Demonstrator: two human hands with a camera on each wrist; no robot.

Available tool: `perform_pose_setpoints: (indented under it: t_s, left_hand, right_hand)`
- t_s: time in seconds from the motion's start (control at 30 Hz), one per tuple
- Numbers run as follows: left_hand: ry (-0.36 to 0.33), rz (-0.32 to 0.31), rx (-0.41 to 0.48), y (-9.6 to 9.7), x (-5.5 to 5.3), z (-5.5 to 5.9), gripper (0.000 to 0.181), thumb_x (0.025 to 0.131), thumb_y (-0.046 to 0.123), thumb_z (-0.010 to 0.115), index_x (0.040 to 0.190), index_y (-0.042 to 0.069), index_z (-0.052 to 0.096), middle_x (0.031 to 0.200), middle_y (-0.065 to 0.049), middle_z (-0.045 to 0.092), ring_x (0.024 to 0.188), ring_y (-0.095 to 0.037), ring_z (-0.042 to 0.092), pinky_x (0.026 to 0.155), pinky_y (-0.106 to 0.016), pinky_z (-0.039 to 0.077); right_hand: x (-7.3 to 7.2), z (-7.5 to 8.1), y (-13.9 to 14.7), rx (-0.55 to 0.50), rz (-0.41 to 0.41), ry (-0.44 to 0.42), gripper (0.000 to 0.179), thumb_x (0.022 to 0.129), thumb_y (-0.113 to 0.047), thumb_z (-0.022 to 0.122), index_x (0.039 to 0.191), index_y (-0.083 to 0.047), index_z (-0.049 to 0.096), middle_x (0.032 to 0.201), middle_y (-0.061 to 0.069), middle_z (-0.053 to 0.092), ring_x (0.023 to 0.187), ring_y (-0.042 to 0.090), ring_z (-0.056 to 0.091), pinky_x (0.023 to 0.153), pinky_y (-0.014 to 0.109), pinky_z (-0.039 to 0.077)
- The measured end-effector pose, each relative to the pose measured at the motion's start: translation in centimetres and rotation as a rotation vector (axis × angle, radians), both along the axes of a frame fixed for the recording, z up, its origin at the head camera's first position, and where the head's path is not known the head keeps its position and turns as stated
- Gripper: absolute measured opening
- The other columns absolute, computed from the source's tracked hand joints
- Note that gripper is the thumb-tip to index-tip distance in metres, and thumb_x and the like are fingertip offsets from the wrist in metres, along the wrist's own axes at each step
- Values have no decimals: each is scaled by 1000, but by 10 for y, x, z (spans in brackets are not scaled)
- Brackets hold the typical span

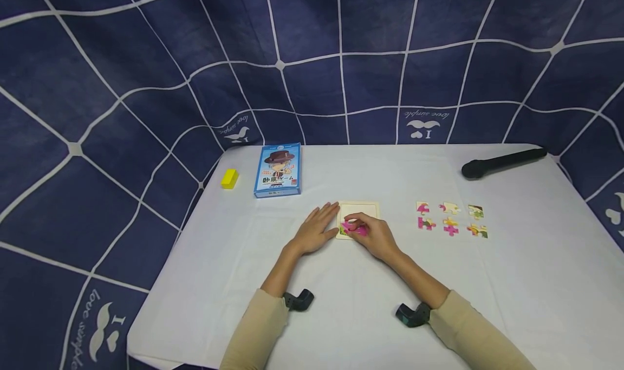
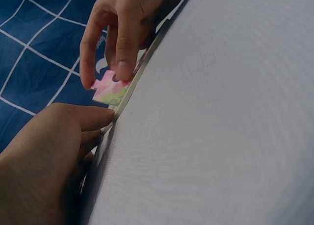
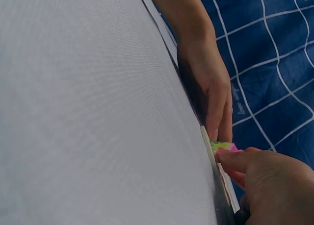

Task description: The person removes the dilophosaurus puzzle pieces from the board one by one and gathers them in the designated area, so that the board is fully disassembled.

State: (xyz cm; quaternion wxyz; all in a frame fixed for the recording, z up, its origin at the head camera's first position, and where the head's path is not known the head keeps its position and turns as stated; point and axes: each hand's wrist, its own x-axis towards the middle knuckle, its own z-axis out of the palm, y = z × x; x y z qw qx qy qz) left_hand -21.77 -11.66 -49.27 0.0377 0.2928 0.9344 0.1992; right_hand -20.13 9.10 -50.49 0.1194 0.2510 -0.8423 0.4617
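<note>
A white desk (image 1: 351,294) stands against a dark blue cloth (image 1: 375,77) with white grid lines, which hangs behind it and along its left side. The head view shows a small square tray (image 1: 361,209) near the middle, partly covered by the right hand (image 1: 375,237). The left wrist view shows better what that hand pinches between thumb and finger: a pink and green puzzle piece (image 2: 109,91), tilted at the tray's rim. The left hand (image 1: 314,231) lies with straight fingers at the tray's left edge. Only the head view shows the six loose pieces (image 1: 450,229) in two rows right of the tray, the blue box (image 1: 278,169), the yellow block (image 1: 229,179) and a black stick (image 1: 504,161) with a rounded end. Whether another piece lies under the right fingers, I cannot tell.
</note>
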Motion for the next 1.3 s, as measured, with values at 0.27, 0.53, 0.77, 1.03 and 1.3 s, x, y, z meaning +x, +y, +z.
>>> perform_pose_setpoints:
  t_s: [0.27, 0.53, 0.77, 1.03, 1.3]
  left_hand:
    - [3, 1, -3, 1, -1, 1, 61, 97, 36, 41, 147, 9, 21, 153, -2, 17, 140, -16, 8, 113, -34, 3]
    - [7, -6, 1, 2, -2, -1, 61, 96, 37, 41, 147, 8, 21, 153, -2, 17, 140, -16, 8, 113, -35, 3]
    - [2, -10, 5, 4, -3, -2, 62, 96, 37, 41, 147, 8, 21, 153, -1, 17, 140, -16, 8, 113, -33, 2]
    - [4, -8, 14, 2, -1, -1, 62, 96, 37, 42, 147, 7, 21, 153, -3, 17, 140, -17, 9, 113, -34, 3]
    - [-14, 4, 23, 0, -1, -2, 62, 96, 36, 42, 147, 8, 22, 153, -4, 18, 140, -18, 9, 113, -35, 3]
  right_hand:
    - [0, 2, 1, -27, 6, -1, 34, 73, -8, 77, 106, -14, 66, 77, -4, 69, 49, 8, 43, 41, 22, 30]
    - [1, 7, 4, -75, 16, 4, 35, 73, -5, 77, 105, -12, 65, 78, -2, 70, 55, 6, 53, 43, 22, 34]
    - [11, 22, 16, -147, 0, -88, 35, 74, -12, 77, 107, -17, 66, 79, -3, 69, 44, 4, 29, 38, 21, 25]
    - [40, 54, 58, -153, -46, -163, 32, 78, -3, 73, 109, -6, 65, 82, 10, 69, 43, 3, 21, 36, 24, 18]
    - [46, 33, 126, -18, -160, -186, 36, 75, -15, 77, 109, -17, 66, 78, -1, 67, 44, 5, 23, 36, 27, 20]
